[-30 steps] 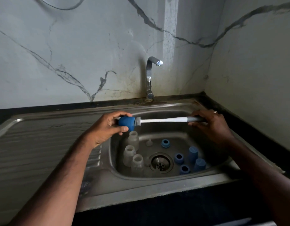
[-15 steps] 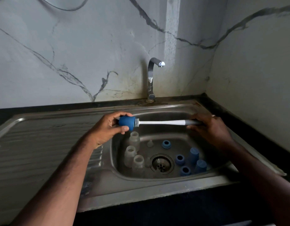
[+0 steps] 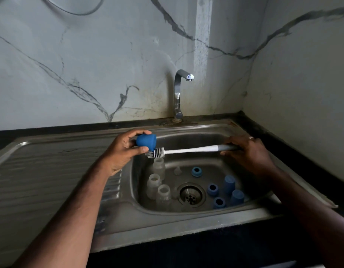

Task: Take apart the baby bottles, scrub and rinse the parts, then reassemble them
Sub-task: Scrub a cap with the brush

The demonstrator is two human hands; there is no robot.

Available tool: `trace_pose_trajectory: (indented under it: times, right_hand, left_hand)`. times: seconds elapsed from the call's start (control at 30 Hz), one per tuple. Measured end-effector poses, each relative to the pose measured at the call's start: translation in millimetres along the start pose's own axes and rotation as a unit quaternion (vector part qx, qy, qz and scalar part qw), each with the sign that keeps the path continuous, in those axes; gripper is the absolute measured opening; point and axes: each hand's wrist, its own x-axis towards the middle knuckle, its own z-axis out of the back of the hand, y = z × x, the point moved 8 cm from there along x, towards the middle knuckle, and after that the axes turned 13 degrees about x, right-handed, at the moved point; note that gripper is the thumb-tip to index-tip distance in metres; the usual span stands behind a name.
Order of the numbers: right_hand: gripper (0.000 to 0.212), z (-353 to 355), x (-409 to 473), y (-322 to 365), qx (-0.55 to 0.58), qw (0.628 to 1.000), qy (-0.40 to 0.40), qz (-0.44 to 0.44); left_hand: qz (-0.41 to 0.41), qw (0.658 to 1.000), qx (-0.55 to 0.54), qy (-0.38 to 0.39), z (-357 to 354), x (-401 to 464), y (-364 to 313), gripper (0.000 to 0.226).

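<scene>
A pale marble-look wall point(image 3: 90, 64) with dark grey veins fills the space behind the stainless-steel sink point(image 3: 186, 221), meeting a second wall at a corner to the sink's right. A black counter edge point(image 3: 51, 130) frames the sink, whose ribbed, streaky draining board point(image 3: 41, 180) runs off to its left. A curved chrome tap point(image 3: 178, 93) rises at the sink's back rim.

Down in the sink's basin, 3 cloudy translucent bottles point(image 3: 157, 182) stand upright left of the round metal drain point(image 3: 190, 194); right of the drain sit 2 blue matte caps point(image 3: 233, 190) and 3 blue rings point(image 3: 213, 190), 1 of them nearer the back.

Above the sink's left edge, the left hand point(image 3: 122, 151) curls its fingers round a smooth blue cap point(image 3: 146, 142). The right hand point(image 3: 248, 151) grips the grey handle of a white bottle brush point(image 3: 190, 150), held level over the sink; its ridged white head point(image 3: 156, 152) lies just under the cap's open end, outside it.
</scene>
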Motion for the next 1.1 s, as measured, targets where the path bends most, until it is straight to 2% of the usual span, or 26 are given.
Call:
trace_pose_trajectory:
  times: [0.13,0.2,0.37,0.47,0.6,0.77,0.87,1.0,1.1]
  right_hand:
    - [0.031,14.3,-3.1,-7.2,0.009,0.999,-0.034,0.005]
    - [0.032,16.8,-3.5,-8.7,0.002,0.999,-0.051,0.01]
    - [0.025,1.9,-0.1,5.3,0.006,1.0,-0.018,0.017]
    - [0.024,12.1,-1.8,1.8,0.023,0.998,-0.045,0.027]
    - [0.025,5.9,-2.5,4.0,0.032,0.999,-0.033,0.014]
    - [0.027,10.8,-2.3,-1.7,0.051,0.998,-0.048,0.01]
    - [0.025,3.0,0.4,-2.4,0.041,0.999,-0.018,0.006]
    - [0.03,14.0,0.4,-18.7,0.061,0.997,-0.039,-0.027]
    - [0.029,27.0,0.3,-43.4,0.057,0.994,-0.057,-0.078]
  left_hand:
    - [0.012,0.999,0.005,-0.041,20.5,-1.9,3.8,0.051]
    - [0.016,0.999,0.019,-0.037,20.5,-2.3,7.2,0.052]
    - [0.02,0.999,0.044,0.024,-10.3,-0.4,10.2,0.05]
    - [0.035,0.999,0.032,-0.003,6.7,0.0,11.3,0.05]
    - [0.021,0.999,0.035,0.014,-7.1,-0.8,7.8,0.051]
    - [0.028,0.999,0.028,-0.023,6.1,0.1,5.7,0.051]
    - [0.03,0.999,0.043,-0.004,-8.3,-0.5,6.7,0.051]
    - [0.03,0.998,0.056,-0.022,-16.4,5.5,4.8,0.051]
    - [0.049,0.992,0.105,-0.059,-8.6,6.0,11.6,0.049]
